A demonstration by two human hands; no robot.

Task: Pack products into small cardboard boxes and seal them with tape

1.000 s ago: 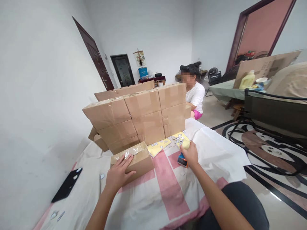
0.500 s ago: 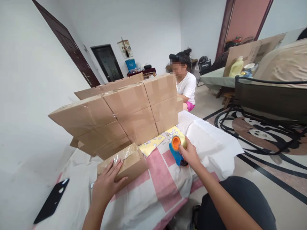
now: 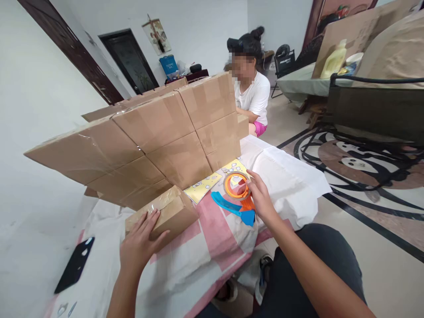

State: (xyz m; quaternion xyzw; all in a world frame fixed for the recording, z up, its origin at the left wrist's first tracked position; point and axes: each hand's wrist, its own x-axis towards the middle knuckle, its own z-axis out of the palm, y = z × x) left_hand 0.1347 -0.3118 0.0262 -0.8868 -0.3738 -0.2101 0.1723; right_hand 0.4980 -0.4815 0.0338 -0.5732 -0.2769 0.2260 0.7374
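A small cardboard box (image 3: 175, 213) lies in front of me with shiny clear tape along its top. My left hand (image 3: 143, 232) rests flat on its near end, fingers stretched over the top and thumb along the side. Over the cloth to the right, my right hand (image 3: 260, 194) grips a tape dispenser (image 3: 245, 204) with an orange hub and a blue curved part. The roll's round side faces me, and some fingers are hidden behind it. Beyond the small box rises a stack of taped cardboard boxes (image 3: 172, 141).
A pink-and-white cloth (image 3: 221, 238) covers the low surface, with yellow patterned sheets (image 3: 203, 185) by the stack. A black phone-like slab (image 3: 74, 265) lies at left. Behind the stack sits a person in a white shirt (image 3: 256, 95). A dark-framed chair (image 3: 374, 106) stands right.
My right hand has turned the tape dispenser so its round side and blue part now show. My left hand stays on the small box. The view has shifted slightly.
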